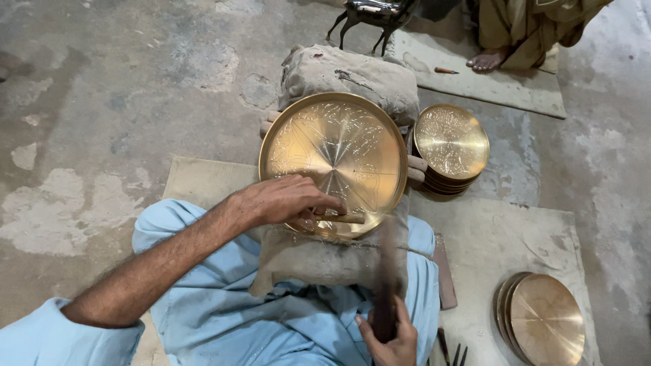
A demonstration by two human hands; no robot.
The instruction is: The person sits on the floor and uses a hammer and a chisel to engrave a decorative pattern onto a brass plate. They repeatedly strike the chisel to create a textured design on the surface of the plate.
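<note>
Round brass tray (332,152) propped on a lumpy cloth pad (349,74) over the lap, with finished stacks (451,146) and (542,318) lying right on gritty concrete. Left hand (281,200) pinched shut around a thin chisel (342,217) on the tray's lower rim. Right hand (390,339) wrapped tight on a blurred dark mallet (386,271).

One brass plate (333,152) being worked, two plate stacks (451,146), two hands (281,200), one hammer (386,271).

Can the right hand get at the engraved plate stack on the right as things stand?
Probably not directly: the right hand grips a hammer, and the engraved stack lies beyond the padded rest; it would need freeing first.
</note>
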